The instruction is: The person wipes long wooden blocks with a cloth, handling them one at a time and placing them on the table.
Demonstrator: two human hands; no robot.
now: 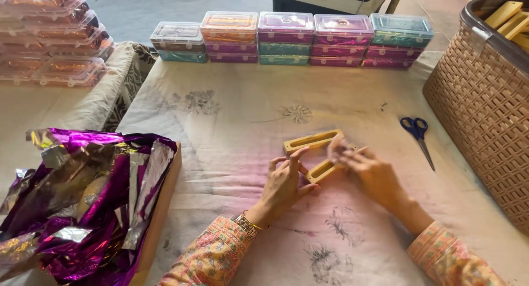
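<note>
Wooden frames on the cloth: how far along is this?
Done: filled clear boxes stand stacked along the table's far edge. In hand: the left hand and right hand both touch two wooden frames at mid-table. Left: more wooden pieces wait in the basket, and purple foil fills the tray.

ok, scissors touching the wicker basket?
Apart. The head view shows bare tablecloth between the blue-handled scissors and the wall of the wicker basket on every side.
</note>
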